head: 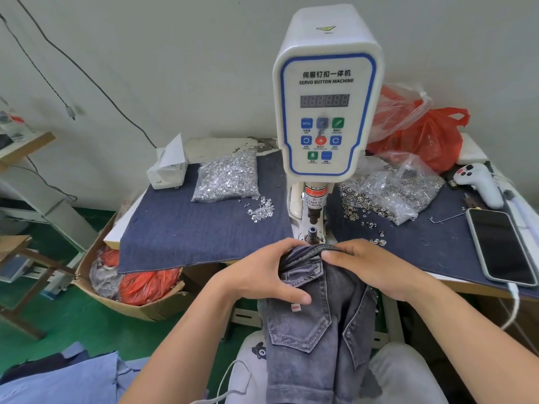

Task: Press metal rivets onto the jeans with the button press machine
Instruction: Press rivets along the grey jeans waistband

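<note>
Grey jeans [318,322] hang from the table's front edge down over my lap. My left hand [262,272] grips the bunched waistband from the left, thumb underneath. My right hand [370,266] pinches the same waistband from the right. Both hands sit just in front of the white button press machine [326,100], whose lower die [312,232] stands bare right behind the waistband. The upper punch [314,212] is raised above it. A clear bag of silver rivet tacks [227,177] lies to the left, and a bag of rivet caps [390,191] to the right.
Loose tacks [261,211] and caps [376,234] lie scattered on the blue denim table cover [204,234]. A phone [501,246] and a white handheld controller [478,182] lie at the right. Red plastic bags [423,132] sit behind. A cardboard box [131,298] stands on the floor at left.
</note>
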Demonstrator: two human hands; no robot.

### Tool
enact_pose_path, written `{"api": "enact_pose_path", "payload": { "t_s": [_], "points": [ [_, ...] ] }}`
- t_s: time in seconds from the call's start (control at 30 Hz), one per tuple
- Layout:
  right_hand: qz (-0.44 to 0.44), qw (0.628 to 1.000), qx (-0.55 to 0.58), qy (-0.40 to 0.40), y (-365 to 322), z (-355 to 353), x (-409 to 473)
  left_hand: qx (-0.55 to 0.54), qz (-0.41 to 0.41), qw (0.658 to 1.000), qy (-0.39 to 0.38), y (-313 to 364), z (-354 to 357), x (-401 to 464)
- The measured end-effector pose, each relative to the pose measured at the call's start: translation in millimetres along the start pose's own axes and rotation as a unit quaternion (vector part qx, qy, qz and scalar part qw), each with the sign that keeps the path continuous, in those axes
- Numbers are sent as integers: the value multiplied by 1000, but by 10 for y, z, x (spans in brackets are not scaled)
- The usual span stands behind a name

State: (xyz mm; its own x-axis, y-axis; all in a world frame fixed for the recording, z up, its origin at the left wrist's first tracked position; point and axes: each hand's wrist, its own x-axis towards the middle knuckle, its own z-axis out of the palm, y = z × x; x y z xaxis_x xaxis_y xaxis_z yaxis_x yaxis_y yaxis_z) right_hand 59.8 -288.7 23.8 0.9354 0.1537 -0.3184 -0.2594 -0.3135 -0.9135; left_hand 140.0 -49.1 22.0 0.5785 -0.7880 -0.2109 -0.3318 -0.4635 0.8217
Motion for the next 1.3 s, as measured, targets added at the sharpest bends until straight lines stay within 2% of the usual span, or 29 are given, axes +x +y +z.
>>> {"api": "enact_pose_path", "payload": {
  "t_s": [0.1, 0.23, 0.3, 0.4, 0.47, 0.6, 0.7, 0.83, 0.97, 1.17, 1.3],
  "points": [
    [11, 999, -4, -34, 22, -65, -19, -25, 13, 999, 23, -65, 24, 30],
    [37, 987, -139, -65, 130, -288, -78, -170, -7, 979, 113, -194, 96, 55],
    [13, 994, -95, -57, 169, -337, -81, -201, -23, 971, 128, -206, 174, 99],
    [3, 999, 49, -9, 208, -322, -13, -224, -39, 961, 157, -140, 246, 207],
    [2, 998, 63, 16, 208, -324, 54, -245, -64, 948, 192, -90, 235, 276],
    [41, 999, -28, -10, 93, -385, 157, -186, -54, 944, 267, -67, 151, 421],
    [19, 998, 22, 60, 39, -436, 292, -158, -46, 943, 290, -56, 88, 529],
    [-26, 990, 12, 137, 90, -372, 463, -126, -56, 936, 325, -89, 15, 677],
    [11, 987, 86, 138, 113, -337, 565, -129, -81, 928, 341, -130, -28, 811],
    [16, 982, 32, 183, 191, -339, 578, 19, -75, 938, 337, -233, -1, 915],
    [21, 979, 15, 205, 199, -330, 599, 57, -95, 934, 340, -241, 41, 956]
  ]
}}
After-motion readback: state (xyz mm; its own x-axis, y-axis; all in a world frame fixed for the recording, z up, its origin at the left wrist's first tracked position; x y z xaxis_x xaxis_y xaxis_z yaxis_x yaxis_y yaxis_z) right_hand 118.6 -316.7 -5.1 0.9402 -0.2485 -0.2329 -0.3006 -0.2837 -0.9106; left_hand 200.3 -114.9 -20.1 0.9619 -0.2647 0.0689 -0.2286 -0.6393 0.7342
